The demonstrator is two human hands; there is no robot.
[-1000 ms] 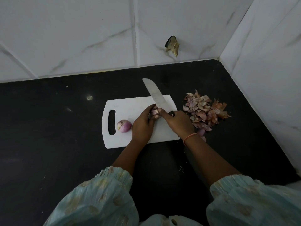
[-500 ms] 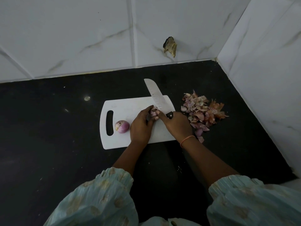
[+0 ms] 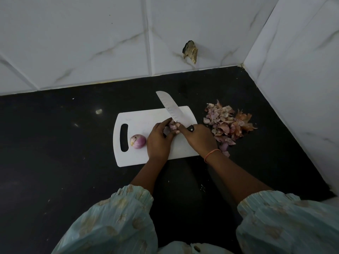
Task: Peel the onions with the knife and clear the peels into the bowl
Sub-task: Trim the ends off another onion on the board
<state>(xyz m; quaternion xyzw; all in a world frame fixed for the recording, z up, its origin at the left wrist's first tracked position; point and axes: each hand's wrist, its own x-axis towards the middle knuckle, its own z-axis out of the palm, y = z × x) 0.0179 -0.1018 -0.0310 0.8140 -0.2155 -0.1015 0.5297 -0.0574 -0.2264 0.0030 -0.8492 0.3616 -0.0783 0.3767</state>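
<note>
— Holding what, those hands?

— The left hand [image 3: 159,139] curls round a small onion [image 3: 172,125] over the board [image 3: 141,118]. The right hand [image 3: 199,137] grips the knife [image 3: 170,107] by its handle.

— Which way does the knife go?

— Its long blade points up and away, to the wall. The onion sits right at the blade's near end, touching it, between both hands.

— Other onions?

— One peeled onion [image 3: 138,141] lies left on the board. Peels [image 3: 227,123] sit right, beside the board. I see no bowl.

— Anything change?

— Hardly. The hands stay close, the blade the same way.
</note>
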